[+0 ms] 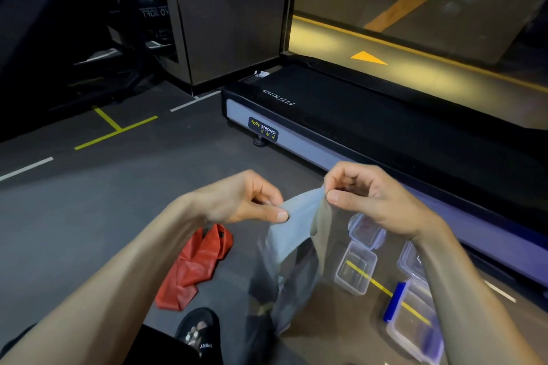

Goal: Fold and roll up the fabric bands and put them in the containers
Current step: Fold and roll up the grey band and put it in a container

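**Mia:** What is the person doing?

**Sam:** Holding up a grey band (292, 228). The left hand (249, 201) pinches one top corner with thumb and finger. The right hand (364, 195) pinches the other top corner the same way. Both hands are closed tight on the band.

**Mia:** Where is the rest of the band?

**Sam:** It hangs down in the air between the arms. The bottom part is blurry, so I cannot tell if it touches the floor (89, 201).

**Mia:** Is it folded yet?

**Sam:** I think not. It looks long and loose, so the folding seems to be just starting.

**Mia:** What about the red one?

**Sam:** The red band (195, 267) lies crumpled on the floor, near the person's sandal (197, 332). Nobody has rolled it up.

**Mia:** And the boxes?

**Sam:** A few clear containers sit on the floor to the right, beside the treadmill (355, 127). The small open container (355, 270) looks empty. The one behind it (366, 230) may have something reddish in it, but I cannot tell. A big container with a blue clip (415, 323) is closer, and I see no band in it.

**Mia:** So lots is left?

**Sam:** Yes, I think so. Both bands we can see need folding, rolling and putting away.
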`<state>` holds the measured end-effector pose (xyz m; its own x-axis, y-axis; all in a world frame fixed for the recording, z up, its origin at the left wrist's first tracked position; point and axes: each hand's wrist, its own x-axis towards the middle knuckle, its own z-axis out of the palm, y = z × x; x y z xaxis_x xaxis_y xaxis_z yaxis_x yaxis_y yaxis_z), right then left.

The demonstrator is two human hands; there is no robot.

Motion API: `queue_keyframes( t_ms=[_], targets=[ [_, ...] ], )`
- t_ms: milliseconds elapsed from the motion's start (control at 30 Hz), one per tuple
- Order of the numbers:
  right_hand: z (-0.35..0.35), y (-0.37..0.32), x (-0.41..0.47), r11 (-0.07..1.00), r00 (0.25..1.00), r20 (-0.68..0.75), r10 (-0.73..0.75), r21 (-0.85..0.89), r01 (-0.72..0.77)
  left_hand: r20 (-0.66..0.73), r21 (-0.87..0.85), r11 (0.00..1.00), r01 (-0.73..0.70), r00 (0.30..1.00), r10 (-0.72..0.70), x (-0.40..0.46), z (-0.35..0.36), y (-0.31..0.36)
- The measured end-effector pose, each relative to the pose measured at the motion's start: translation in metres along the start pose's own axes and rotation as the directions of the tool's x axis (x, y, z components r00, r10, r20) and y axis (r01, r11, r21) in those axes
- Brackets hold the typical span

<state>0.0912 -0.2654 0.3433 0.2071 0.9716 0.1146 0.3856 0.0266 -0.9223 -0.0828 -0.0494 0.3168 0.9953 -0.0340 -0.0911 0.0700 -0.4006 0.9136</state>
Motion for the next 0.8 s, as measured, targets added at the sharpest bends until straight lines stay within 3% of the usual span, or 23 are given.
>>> queue_keyframes(
  t_ms=[800],
  targets=[
    [-0.005, 0.013, -0.003, 0.994, 0.994, 0.024, 0.105, -0.033, -0.104, -0.059, -0.113, 0.994, 0.006, 0.998, -0.013, 0.002, -0.001, -0.005]
  ],
)
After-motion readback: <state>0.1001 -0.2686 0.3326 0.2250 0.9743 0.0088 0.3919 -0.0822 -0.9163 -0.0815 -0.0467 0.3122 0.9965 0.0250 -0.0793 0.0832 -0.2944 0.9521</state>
